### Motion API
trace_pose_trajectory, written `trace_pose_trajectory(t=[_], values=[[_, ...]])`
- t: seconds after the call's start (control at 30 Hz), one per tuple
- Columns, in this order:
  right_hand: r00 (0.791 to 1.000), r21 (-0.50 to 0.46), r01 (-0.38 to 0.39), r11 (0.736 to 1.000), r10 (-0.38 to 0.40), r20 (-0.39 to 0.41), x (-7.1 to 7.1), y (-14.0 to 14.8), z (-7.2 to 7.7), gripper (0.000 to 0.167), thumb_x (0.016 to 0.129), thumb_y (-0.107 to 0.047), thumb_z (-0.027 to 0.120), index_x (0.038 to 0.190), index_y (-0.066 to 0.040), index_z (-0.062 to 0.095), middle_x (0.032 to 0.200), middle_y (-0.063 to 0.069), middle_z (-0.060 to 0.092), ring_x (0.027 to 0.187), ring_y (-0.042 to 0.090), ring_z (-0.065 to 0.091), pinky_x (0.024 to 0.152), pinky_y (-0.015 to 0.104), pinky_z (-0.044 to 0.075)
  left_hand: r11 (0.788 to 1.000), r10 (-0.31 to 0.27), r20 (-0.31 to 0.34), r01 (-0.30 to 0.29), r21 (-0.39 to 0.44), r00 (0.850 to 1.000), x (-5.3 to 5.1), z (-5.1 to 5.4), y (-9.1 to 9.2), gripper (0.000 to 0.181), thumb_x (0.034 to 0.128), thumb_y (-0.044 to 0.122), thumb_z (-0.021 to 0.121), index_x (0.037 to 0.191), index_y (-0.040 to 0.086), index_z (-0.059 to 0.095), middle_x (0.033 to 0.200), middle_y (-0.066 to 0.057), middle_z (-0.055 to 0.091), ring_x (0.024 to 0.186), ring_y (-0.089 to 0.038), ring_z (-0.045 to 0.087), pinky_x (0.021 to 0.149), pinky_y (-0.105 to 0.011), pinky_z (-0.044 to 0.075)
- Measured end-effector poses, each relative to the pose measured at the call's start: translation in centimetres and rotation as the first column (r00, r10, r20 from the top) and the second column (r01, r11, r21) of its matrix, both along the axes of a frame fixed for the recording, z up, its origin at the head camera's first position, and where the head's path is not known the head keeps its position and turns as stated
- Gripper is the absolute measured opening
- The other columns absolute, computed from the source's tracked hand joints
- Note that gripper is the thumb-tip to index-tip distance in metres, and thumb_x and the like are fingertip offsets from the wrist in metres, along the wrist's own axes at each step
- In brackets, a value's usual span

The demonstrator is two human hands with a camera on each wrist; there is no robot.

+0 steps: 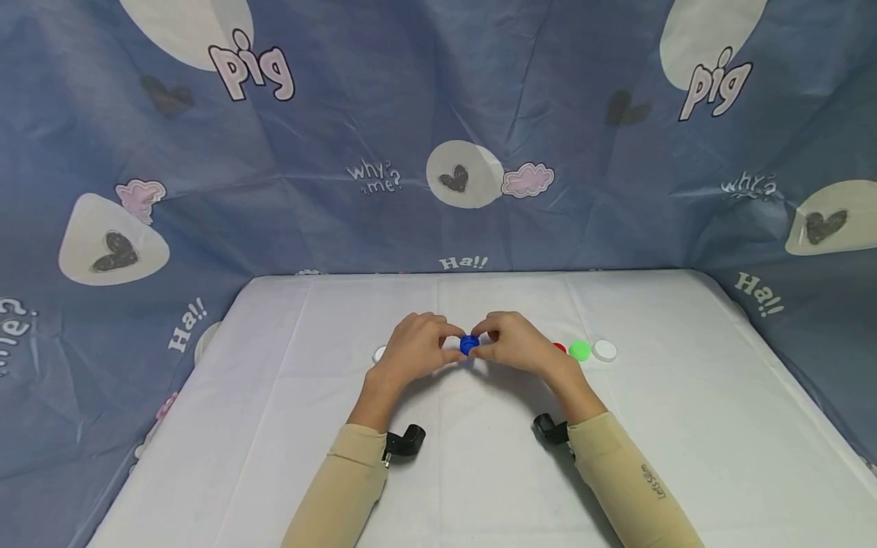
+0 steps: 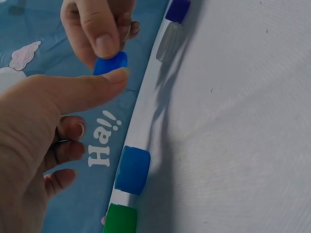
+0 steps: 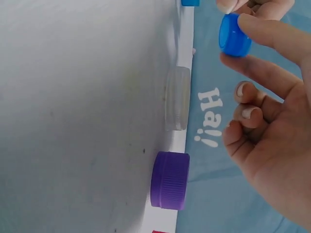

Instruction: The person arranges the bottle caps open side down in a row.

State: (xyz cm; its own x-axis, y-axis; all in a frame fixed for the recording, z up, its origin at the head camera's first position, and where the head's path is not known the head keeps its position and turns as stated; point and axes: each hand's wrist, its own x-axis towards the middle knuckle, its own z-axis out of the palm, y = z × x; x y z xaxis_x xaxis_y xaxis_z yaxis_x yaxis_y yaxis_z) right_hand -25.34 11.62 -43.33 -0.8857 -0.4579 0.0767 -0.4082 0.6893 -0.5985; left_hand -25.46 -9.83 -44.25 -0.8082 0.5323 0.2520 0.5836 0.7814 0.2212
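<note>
A small blue bottle cap [image 1: 469, 344] is held between the two hands, raised above the white table. My left hand [image 1: 419, 346] pinches it from the left with thumb and fingers. From the other side my right hand [image 1: 511, 342] grips the same cap between thumb and index finger. In the right wrist view, the cap [image 3: 235, 36] is tilted with its round face toward the left, and the right hand's other fingers are curled. The left wrist view shows the left thumb along the cap [image 2: 111, 64], covering part of it.
Several caps stand in a row: purple [image 3: 170, 180], clear [image 3: 178, 98], another blue [image 2: 132, 170] and green [image 2: 121, 219]. Right of the hands are red [image 1: 560, 347], bright green [image 1: 579, 350] and white [image 1: 604, 350] caps. A printed blue cloth [image 1: 384, 228] hangs behind the table [image 1: 466, 472].
</note>
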Motion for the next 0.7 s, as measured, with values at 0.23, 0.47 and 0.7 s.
trace_pose_trajectory(t=[0.23, 0.47, 0.7], values=[[0.997, -0.070, -0.010, 0.997, 0.016, 0.080, -0.02, 0.48, 0.27, 0.023, 0.085, -0.031, 0.074, 0.101, -0.015, 0.077, 0.078, 0.001, 0.061, 0.069, 0.014, 0.051, 0.064, 0.028, 0.043, 0.999, -0.011, -0.116, 0.008, -0.033, 0.993, 0.17, 0.13, 0.12, 0.030, 0.0839, 0.048, 0.076, 0.111, 0.035, 0.075, 0.066, 0.015, 0.050, 0.064, -0.005, 0.043, 0.065, -0.025, 0.035], [0.990, -0.117, 0.003, 0.993, 0.014, 0.141, -0.24, 0.68, 0.16, 0.025, 0.087, -0.038, 0.071, 0.099, -0.018, 0.078, 0.089, -0.001, 0.069, 0.079, 0.014, 0.058, 0.072, 0.030, 0.048, 0.998, -0.056, -0.228, 0.054, -0.013, 0.972, 0.33, 0.29, 0.15, 0.023, 0.0833, 0.038, 0.080, 0.105, 0.030, 0.079, 0.073, 0.011, 0.064, 0.067, -0.007, 0.052, 0.066, -0.026, 0.039], [0.990, -0.115, 0.019, 0.993, -0.003, 0.144, -0.23, 0.62, 0.15, 0.026, 0.088, -0.037, 0.072, 0.100, -0.016, 0.078, 0.085, 0.000, 0.067, 0.075, 0.014, 0.055, 0.069, 0.029, 0.046, 0.999, -0.052, -0.213, 0.052, -0.005, 0.976, 0.25, 0.09, 0.05, 0.024, 0.0836, 0.037, 0.079, 0.106, 0.028, 0.079, 0.074, 0.009, 0.066, 0.068, -0.008, 0.053, 0.068, -0.029, 0.042]])
